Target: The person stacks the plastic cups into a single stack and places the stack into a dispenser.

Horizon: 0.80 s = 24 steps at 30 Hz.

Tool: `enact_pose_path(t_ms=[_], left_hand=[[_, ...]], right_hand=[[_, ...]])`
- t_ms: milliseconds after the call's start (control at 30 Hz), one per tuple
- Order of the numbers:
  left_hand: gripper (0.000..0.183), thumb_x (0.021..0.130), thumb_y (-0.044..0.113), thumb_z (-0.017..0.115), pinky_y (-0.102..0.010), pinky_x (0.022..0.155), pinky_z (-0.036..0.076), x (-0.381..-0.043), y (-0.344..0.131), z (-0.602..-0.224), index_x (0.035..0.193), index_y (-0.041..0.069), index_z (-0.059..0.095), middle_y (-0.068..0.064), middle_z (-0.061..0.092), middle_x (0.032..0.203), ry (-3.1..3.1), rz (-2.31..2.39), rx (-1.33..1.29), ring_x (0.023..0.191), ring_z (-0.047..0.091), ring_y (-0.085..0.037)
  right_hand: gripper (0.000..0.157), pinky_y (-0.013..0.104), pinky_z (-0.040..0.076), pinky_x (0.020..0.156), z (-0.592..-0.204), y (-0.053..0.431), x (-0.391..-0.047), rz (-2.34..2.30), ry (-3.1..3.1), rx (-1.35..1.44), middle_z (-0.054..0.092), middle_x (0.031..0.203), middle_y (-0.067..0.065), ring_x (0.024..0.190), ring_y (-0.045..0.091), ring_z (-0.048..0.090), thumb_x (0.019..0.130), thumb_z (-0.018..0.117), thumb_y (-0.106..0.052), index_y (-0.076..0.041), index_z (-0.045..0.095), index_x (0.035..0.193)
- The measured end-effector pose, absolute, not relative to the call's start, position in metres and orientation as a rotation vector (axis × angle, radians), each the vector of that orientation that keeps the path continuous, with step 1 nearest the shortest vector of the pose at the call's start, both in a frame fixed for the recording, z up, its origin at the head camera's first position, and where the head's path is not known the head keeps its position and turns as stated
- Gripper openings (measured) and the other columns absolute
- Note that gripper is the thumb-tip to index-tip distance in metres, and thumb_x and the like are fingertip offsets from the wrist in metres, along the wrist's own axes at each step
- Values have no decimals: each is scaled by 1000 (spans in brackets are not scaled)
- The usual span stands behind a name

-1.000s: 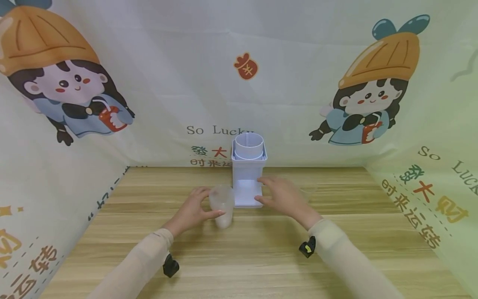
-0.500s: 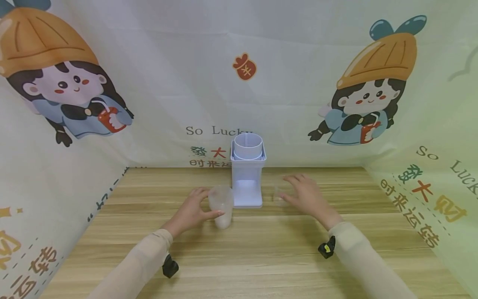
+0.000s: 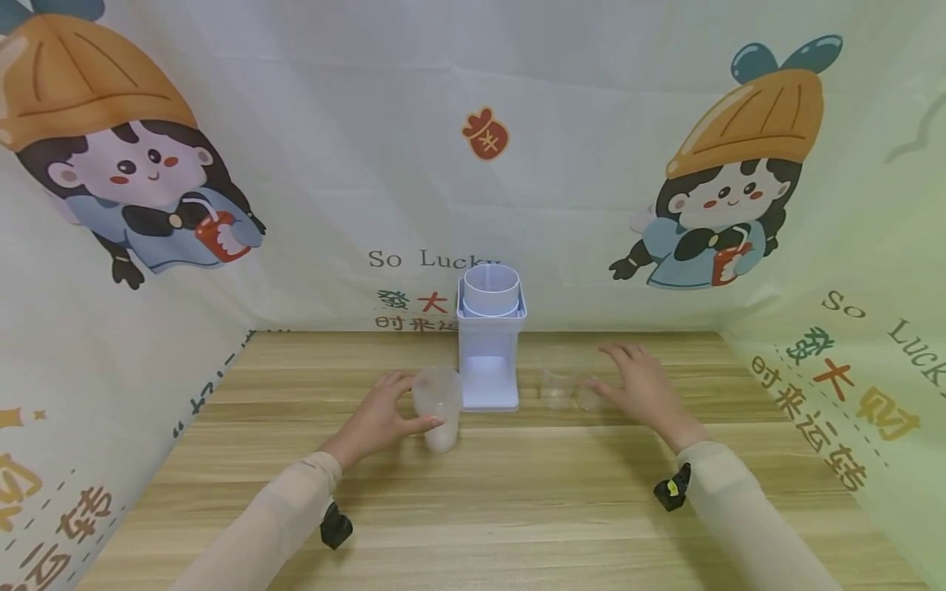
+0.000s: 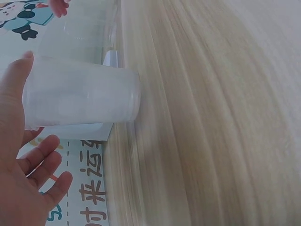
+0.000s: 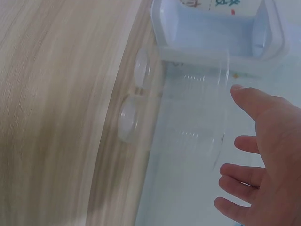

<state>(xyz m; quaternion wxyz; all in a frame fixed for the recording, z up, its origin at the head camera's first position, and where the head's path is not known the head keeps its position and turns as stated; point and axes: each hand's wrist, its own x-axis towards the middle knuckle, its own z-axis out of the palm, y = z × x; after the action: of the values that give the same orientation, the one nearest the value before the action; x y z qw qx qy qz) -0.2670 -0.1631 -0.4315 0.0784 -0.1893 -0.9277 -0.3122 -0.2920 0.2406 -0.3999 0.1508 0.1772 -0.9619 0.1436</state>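
1. Head view, just left of centre: the left hand [image 3: 384, 417] grasps a frosted cup [image 3: 439, 409], upright between thumb and fingers.
2. Right of centre, the right hand [image 3: 643, 392] looks released, fingers loosely spread; I can't tell whether its thumb brushes anything.
3. Close by that hand, two clear cups stand side by side on the bench [image 3: 473, 509], a nearer one [image 5: 174, 123] and one towards the middle [image 5: 188, 75].
4. Mid-frame, between the hands, sits a pale lilac stand [image 3: 488, 349] with a round tube [image 3: 491, 294] on top.
5. Behind hangs a printed cloth [image 3: 355, 139].
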Motion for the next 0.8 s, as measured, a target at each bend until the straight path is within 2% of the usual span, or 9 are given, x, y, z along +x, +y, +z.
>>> enact_pose_path(t_ms=[800], left_hand=[[80,72,45,86,-56,109,43,-270,-164,-427,135,5,57,-15,58,133,-2748,-960,-625,128,50,-36]], right_hand=[[65,64,35,112,-409,250,-298,452,-2812,434,51,143,29,133,51,44,96,63,-40,0,46,143]])
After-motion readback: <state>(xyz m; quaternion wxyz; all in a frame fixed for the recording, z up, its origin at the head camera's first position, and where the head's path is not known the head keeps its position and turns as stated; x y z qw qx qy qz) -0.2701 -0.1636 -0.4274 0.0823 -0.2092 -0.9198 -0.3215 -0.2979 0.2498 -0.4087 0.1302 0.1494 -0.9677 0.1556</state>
